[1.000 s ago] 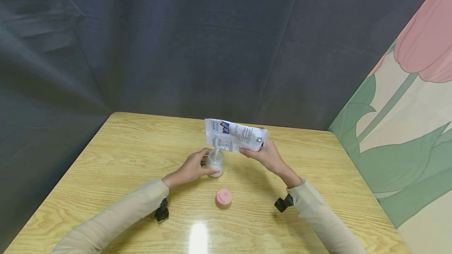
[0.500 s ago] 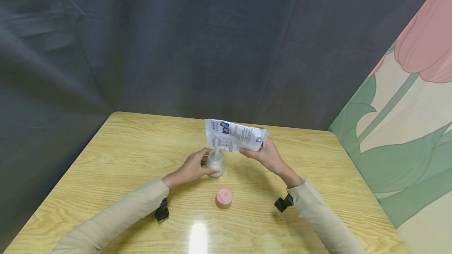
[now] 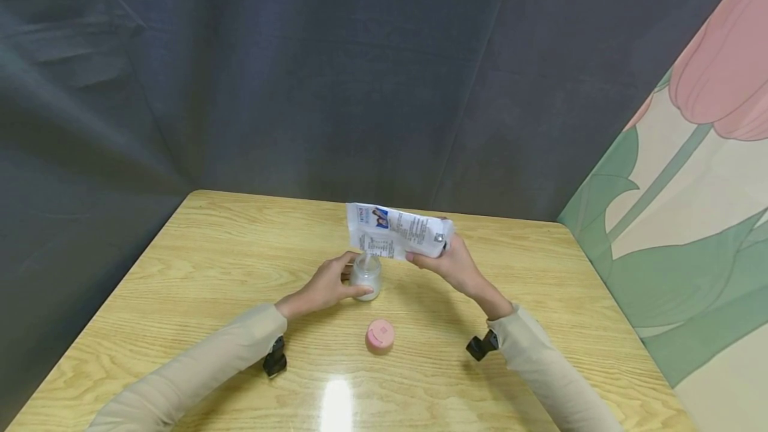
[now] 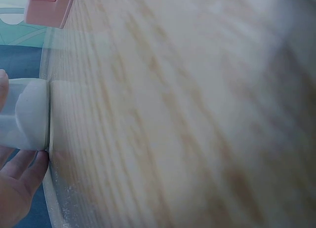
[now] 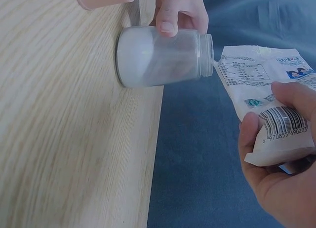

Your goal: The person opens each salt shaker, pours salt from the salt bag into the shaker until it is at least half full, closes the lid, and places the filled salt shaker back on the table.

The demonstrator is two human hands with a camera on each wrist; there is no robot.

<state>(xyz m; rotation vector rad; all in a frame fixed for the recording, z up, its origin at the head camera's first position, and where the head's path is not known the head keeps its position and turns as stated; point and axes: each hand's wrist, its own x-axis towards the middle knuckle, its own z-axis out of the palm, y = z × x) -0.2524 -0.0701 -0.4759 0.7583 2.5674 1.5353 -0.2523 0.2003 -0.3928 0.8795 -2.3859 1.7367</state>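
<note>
A clear glass jar [image 3: 367,279] stands upright on the table, partly filled with a white substance. My left hand [image 3: 327,283] holds it from the left, thumb in front and fingers behind. In the right wrist view the thumb presses on the jar's glass side [image 5: 180,55]. My right hand [image 3: 457,267] grips the lower end of a printed white bag [image 3: 402,232], tilted with its top toward the jar. From a corner of the bag [image 5: 247,72] a thin white stream runs into the jar's mouth. The bag's opening is mostly hidden.
A pink round cap [image 3: 381,337] sits on the wooden table [image 3: 240,252], nearer to me than the jar. A dark curtain [image 3: 336,85] hangs behind the table. To the right is a wall painted with flowers [image 3: 648,272].
The white stream runs into the jar in all the head frames. The bag has shifted very slightly left. Both hands stay almost still.
</note>
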